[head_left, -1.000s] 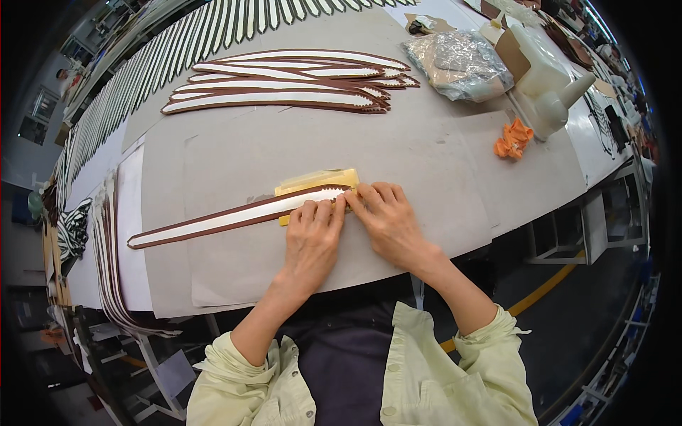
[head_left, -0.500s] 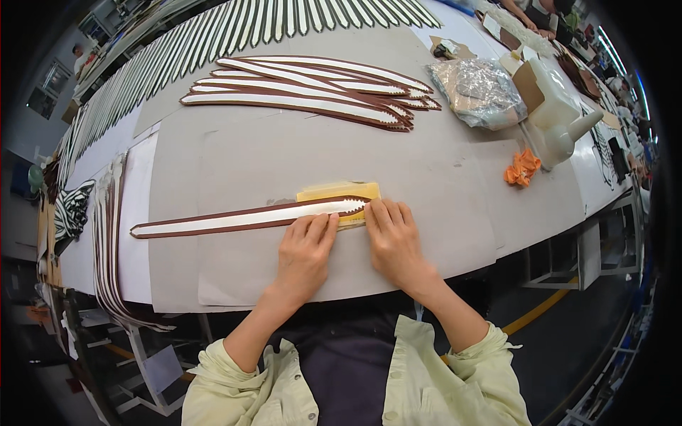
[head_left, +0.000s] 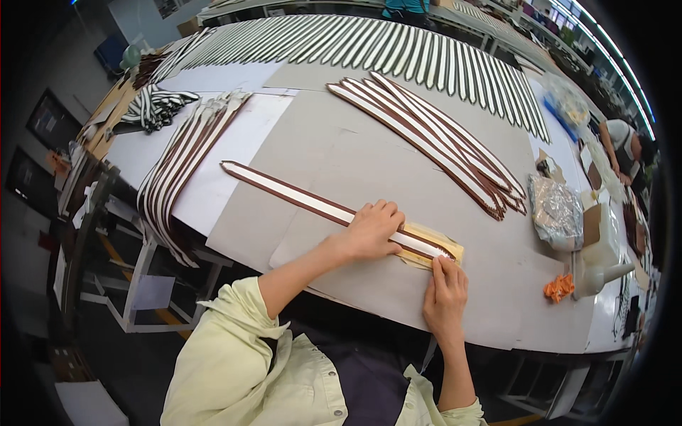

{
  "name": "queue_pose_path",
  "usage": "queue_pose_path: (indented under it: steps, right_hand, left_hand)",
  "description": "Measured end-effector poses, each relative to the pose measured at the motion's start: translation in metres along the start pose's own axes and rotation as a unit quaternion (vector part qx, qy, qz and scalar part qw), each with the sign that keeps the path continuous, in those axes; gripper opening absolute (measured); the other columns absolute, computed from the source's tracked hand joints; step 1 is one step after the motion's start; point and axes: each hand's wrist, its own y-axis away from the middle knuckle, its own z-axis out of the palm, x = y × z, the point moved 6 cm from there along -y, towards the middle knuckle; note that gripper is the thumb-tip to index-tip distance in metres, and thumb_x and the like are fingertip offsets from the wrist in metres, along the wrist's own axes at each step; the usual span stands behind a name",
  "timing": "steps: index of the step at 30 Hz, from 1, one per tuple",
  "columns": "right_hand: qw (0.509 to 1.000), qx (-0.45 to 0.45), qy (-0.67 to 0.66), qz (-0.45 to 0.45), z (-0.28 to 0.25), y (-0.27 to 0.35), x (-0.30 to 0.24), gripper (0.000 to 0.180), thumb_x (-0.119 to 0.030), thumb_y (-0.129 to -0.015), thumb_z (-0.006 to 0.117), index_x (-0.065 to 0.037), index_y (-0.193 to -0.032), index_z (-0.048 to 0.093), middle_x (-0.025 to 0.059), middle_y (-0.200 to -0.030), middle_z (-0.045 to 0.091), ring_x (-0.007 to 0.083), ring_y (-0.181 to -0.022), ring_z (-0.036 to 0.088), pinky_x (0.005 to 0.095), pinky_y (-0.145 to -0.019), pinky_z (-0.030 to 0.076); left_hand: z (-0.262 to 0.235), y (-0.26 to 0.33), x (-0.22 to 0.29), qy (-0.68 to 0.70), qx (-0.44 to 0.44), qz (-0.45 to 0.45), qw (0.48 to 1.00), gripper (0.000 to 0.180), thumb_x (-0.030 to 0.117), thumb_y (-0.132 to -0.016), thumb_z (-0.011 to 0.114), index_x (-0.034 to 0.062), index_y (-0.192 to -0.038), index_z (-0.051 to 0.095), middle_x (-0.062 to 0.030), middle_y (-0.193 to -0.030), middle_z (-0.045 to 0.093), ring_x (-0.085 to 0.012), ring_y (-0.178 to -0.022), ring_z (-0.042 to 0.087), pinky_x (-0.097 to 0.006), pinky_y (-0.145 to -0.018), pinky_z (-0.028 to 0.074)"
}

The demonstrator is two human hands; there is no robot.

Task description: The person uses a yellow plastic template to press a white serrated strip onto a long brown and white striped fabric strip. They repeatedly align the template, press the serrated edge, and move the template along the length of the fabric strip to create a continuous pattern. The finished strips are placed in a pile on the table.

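Observation:
A long brown strap [head_left: 284, 195] with a white middle band lies slantwise on the table, its pointed end at far left. Its notched end rests on a yellow block [head_left: 458, 250]. My left hand [head_left: 371, 231] lies over the strap at the block's left side, fingers bent across the far edge and thumb at the near edge. At the notched end, my right hand [head_left: 446, 295] pinches the strap's tip between thumb and fingers.
Beyond lies a loose pile of similar straps [head_left: 433, 145]. More straps [head_left: 188, 160] hang over the left edge. A row of dark-edged strips [head_left: 369, 44] spans the back. At right are a plastic bag [head_left: 556, 213], a white bottle [head_left: 595, 278] and a crumpled orange piece [head_left: 559, 287].
The view has turned, so the strap now slants downward to the right. My left hand has shifted from the strap's near edge to over its top; my right hand stays at the notched end.

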Motion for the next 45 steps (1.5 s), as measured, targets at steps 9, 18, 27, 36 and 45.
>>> queue_pose_path:
  steps: [9, 18, 27, 36, 45]
  right_hand:
    - [0.994, 0.105, 0.020, -0.001, -0.024, -0.025, -0.011, 0.036, -0.001, -0.090, 0.069, 0.001, -0.126, 0.068, 0.0152, -0.126, 0.063, 0.0365, -0.121, 0.058, 0.0491, -0.109, 0.041]
    - [0.991, 0.039, -0.072, 0.103, -0.050, -0.036, 0.055, 0.016, -0.002, -0.096, 0.067, -0.002, -0.112, 0.071, 0.0082, -0.090, 0.065, 0.0248, -0.090, 0.060, 0.0392, -0.087, 0.046]
    - [0.924, 0.104, -0.311, 0.197, -0.019, -0.145, 0.184, 0.019, -0.008, -0.102, 0.066, 0.002, -0.116, 0.073, -0.0019, -0.093, 0.067, 0.0057, -0.084, 0.059, 0.0230, -0.075, 0.049]
    - [0.978, 0.092, -0.046, 0.179, 0.004, -0.139, 0.248, 0.020, -0.009, -0.095, 0.071, 0.000, -0.113, 0.071, 0.0124, -0.106, 0.064, 0.0265, -0.101, 0.063, 0.0382, -0.090, 0.051]
    - [0.991, 0.028, -0.047, 0.125, -0.023, -0.077, 0.184, 0.023, -0.002, -0.093, 0.068, -0.001, -0.116, 0.068, 0.0140, -0.112, 0.063, 0.0302, -0.110, 0.061, 0.0407, -0.098, 0.048]
  left_hand:
    - [-0.014, 0.001, 0.019, 0.106, -0.009, 0.126, 0.986, 0.020, 0.016, -0.086, 0.078, 0.0089, -0.100, 0.065, -0.0109, -0.106, 0.062, -0.0365, -0.097, 0.066, -0.047, -0.084, 0.054]
    - [-0.084, 0.035, -0.103, -0.158, -0.124, -0.075, 0.977, 0.042, 0.004, -0.081, 0.066, 0.0066, -0.123, 0.060, -0.0139, -0.107, 0.069, -0.0339, -0.110, 0.066, -0.050, -0.097, 0.045]
    - [-0.204, -0.033, -0.146, -0.267, 0.394, 0.015, 0.879, 0.051, 0.002, -0.083, 0.070, 0.0097, -0.132, 0.061, -0.0122, -0.133, 0.058, -0.0326, -0.126, 0.054, -0.046, -0.107, 0.041]
    - [-0.183, 0.206, -0.325, -0.273, 0.353, -0.316, 0.837, 0.028, 0.008, -0.082, 0.079, 0.0090, -0.109, 0.074, -0.0076, -0.119, 0.065, -0.0308, -0.116, 0.059, -0.046, -0.102, 0.046]
    - [-0.231, 0.315, -0.381, -0.249, 0.255, -0.563, 0.746, 0.045, 0.031, -0.089, 0.082, -0.0011, -0.118, 0.071, -0.0227, -0.131, 0.062, -0.0393, -0.128, 0.055, -0.053, -0.108, 0.046]
